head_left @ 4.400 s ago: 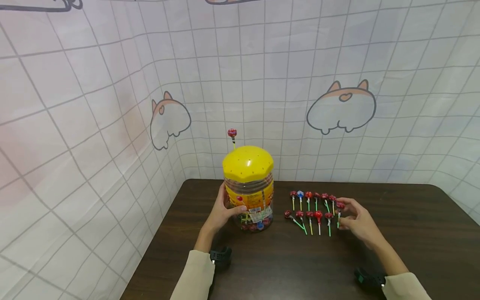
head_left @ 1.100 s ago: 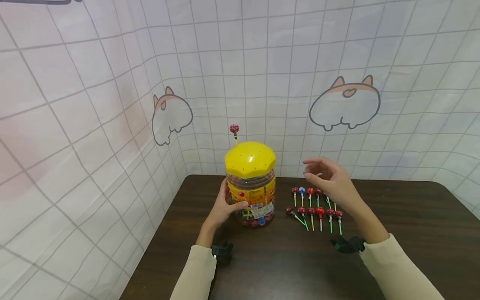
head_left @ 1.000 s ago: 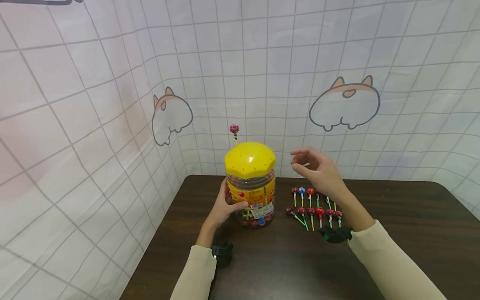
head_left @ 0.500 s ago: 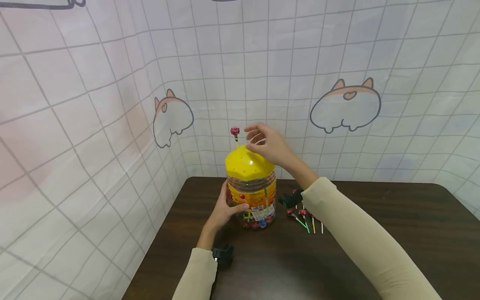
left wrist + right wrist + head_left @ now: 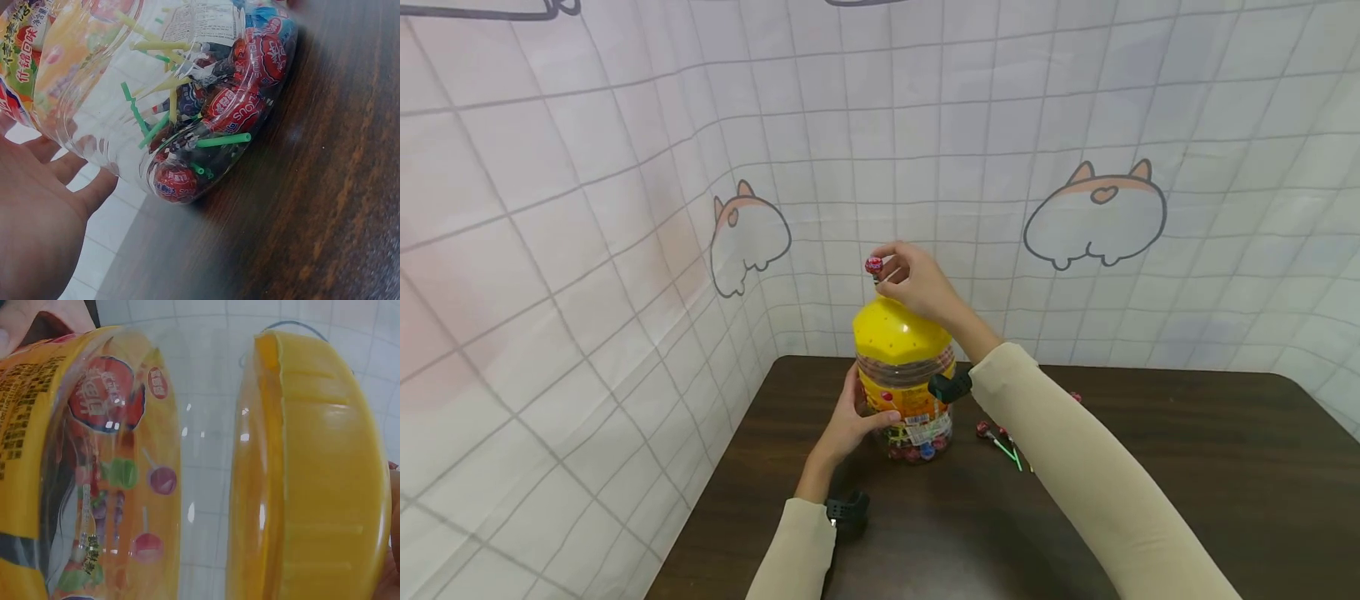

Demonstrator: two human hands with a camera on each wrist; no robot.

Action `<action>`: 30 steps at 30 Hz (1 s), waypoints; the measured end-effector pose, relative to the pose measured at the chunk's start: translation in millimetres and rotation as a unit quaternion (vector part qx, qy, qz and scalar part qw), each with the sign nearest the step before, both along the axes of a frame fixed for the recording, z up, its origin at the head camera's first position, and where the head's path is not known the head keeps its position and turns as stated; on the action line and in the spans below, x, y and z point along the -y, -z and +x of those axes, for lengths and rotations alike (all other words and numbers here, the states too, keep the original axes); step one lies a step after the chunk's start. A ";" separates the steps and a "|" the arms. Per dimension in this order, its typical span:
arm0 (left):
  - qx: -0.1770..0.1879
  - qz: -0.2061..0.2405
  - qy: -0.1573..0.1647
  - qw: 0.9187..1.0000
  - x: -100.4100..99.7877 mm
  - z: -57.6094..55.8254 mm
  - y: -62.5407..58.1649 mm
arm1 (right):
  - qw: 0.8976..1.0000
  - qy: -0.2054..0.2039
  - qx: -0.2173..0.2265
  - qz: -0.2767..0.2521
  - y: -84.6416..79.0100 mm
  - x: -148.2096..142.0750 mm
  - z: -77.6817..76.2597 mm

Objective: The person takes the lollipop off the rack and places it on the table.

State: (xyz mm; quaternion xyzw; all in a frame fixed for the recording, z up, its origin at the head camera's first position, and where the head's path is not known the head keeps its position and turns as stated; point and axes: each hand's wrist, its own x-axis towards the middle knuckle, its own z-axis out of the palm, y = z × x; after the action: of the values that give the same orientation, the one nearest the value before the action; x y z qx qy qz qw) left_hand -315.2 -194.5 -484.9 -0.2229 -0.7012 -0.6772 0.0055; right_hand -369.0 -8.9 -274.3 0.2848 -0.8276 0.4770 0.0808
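A clear plastic candy jar (image 5: 917,412) with a yellow and orange label stands on the table, topped by a domed yellow lid (image 5: 898,333). My left hand (image 5: 848,421) grips its left side, thumb across the front. A red-wrapped lollipop (image 5: 874,265) sticks up from the lid. My right hand (image 5: 921,285) reaches over the lid and pinches this lollipop just below its head. The left wrist view shows wrapped lollipops (image 5: 234,109) with green and yellow sticks lying at the jar's bottom. In the right wrist view, the lid (image 5: 325,469) hides most of that hand.
Right of the jar, several lollipops (image 5: 983,428) lie on the dark wooden table (image 5: 925,533), mostly hidden by my right sleeve (image 5: 1060,450). A white grid-patterned cloth (image 5: 970,108) hangs behind and at left.
Earlier my right hand set a lollipop at the lower row's right end. It then rose and moved left to the lollipop on the lid. My left hand keeps its grip on the jar.
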 end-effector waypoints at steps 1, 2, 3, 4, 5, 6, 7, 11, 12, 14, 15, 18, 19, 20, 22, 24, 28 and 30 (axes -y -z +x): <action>0.001 -0.001 -0.001 1.000 0.4 -0.1 0.1 | 1.000 0.003 0.001 0.002 0.0 1.2 -0.2; 0.000 -0.003 -0.002 1.000 0.8 -0.3 0.2 | 1.000 0.006 0.001 0.005 0.0 2.4 -0.2; 0.001 -0.004 -0.003 1.000 0.5 -0.1 0.1 | 1.000 0.009 0.000 0.006 0.0 2.7 -0.1; 0.000 -0.005 -0.004 1.000 0.3 0.2 0.0 | 1.000 0.011 -0.003 0.008 0.2 3.1 0.2; 0.000 -0.006 -0.005 1.000 0.1 0.6 -0.2 | 1.000 0.013 -0.006 0.009 0.2 3.4 0.5; -0.001 -0.007 -0.007 1.000 0.1 0.8 0.1 | 1.000 0.015 -0.009 0.008 0.2 3.6 0.8; -0.001 -0.008 -0.007 1.000 0.0 1.0 0.2 | 1.000 0.016 -0.013 0.005 0.2 3.9 1.0; 0.000 -0.013 -0.012 1.000 -0.2 1.8 0.7 | 0.999 0.018 -0.022 -0.026 -1.0 3.6 3.7; 0.000 -0.014 -0.013 1.000 -0.2 1.8 0.9 | 0.999 0.016 -0.023 -0.037 -1.7 3.3 4.5; 0.002 -0.012 -0.013 1.000 -0.2 2.7 0.3 | 0.998 0.010 -0.024 -0.056 -3.7 2.1 7.0; 0.003 -0.011 -0.012 1.000 -0.2 3.3 -0.1 | 0.998 0.006 -0.023 -0.064 -5.3 1.4 8.5; 0.008 -0.009 -0.011 1.000 -0.1 4.3 -1.0 | 0.996 -0.012 -0.024 -0.082 -10.3 -1.2 13.4; 0.009 -0.008 -0.011 1.000 -0.1 4.7 -1.3 | 0.996 -0.018 -0.023 -0.086 -11.8 -2.2 15.3; 0.009 -0.008 -0.011 1.000 -0.1 4.8 -1.5 | 0.995 -0.024 -0.024 -0.090 -13.4 -3.0 17.2; 0.010 -0.009 -0.012 1.000 -0.4 5.0 -1.8 | 0.994 -0.038 -0.025 -0.099 -15.6 -4.9 21.2; 0.009 -0.009 -0.013 1.000 -0.6 5.2 -2.0 | 0.993 -0.051 -0.027 -0.107 -16.7 -7.2 25.9; 0.007 -0.013 -0.013 1.000 -0.9 5.1 -1.9 | 0.990 -0.072 -0.030 -0.120 -16.5 -13.4 35.4; 0.006 -0.013 -0.012 1.000 -1.2 5.0 -2.1 | 0.990 -0.073 -0.034 -0.119 -15.1 -16.9 39.7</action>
State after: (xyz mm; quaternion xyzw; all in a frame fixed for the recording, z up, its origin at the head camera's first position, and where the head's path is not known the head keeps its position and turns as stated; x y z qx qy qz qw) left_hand -310.2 -193.3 -482.9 -0.2103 -0.7129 -0.6690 0.0061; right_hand -329.3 8.0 -259.2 0.3492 -0.7384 0.5670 0.1069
